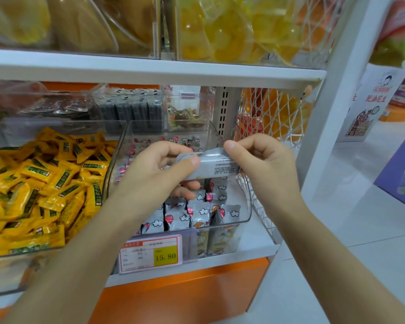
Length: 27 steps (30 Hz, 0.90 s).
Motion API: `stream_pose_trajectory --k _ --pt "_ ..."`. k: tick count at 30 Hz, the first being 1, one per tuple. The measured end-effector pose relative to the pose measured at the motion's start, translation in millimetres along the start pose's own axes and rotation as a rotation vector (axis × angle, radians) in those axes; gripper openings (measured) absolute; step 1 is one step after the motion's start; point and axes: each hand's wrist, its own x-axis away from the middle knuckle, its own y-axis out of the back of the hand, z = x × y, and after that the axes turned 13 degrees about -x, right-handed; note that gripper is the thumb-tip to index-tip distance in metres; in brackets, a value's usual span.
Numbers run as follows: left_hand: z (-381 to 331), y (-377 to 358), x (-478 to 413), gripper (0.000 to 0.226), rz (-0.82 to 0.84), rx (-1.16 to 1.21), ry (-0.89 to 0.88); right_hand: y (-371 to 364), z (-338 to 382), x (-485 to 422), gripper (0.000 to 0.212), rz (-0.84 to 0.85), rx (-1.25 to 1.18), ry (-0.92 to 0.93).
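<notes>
Both forearms reach in from the bottom edge, over an orange base panel [185, 295] and the white front lip of the lower shelf [220, 259]. A price tag [150, 253] with a yellow box reading 15.80 is clipped to the front of a clear bin [248, 206]. The bin holds grey packets [197, 213] printed with clouds and red balloons, standing in rows. Above the bin, both hands hold one grey packet [218, 166], lying roughly level, small-print side towards the camera. The left hand [159, 169] grips its left end, thumb on top and fingers curled beneath. The right hand [260, 164] pinches the upper right edge between thumb and forefinger. The packet hangs clear of those in the bin. Left of the bin, a second clear bin is heaped with yellow wrapped sweets [45, 183]. Further back are dark packets [131, 111] in rows, and a small clear box of mixed sweets [187, 115]. A white mesh basket [276, 113] with orange contents stands to the right. The upper shelf [150, 69] carries clear bins of yellow goods, blurred.
</notes>
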Motion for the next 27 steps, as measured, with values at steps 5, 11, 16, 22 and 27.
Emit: stream_pose_trajectory --k 5,11,16,22,27 --pt "0 0 -2 0.021 -0.089 0.047 0.07 -5 1 4 0.023 0.021 0.021 0.003" --pt "1 2 -3 0.026 -0.113 0.09 0.104 -7 3 5 0.024 0.032 -0.001 -0.007" --pt "3 0 -4 0.03 -0.075 0.086 0.098 -4 3 3 0.024 -0.001 -0.023 -0.062" --pt "8 -6 -6 0.04 -0.002 -0.146 0.0 -2 0 1 0.023 -0.087 0.063 -0.063" --pt "9 -5 -13 0.024 -0.109 0.114 0.07 1 7 1 0.031 0.185 -0.123 -0.141"
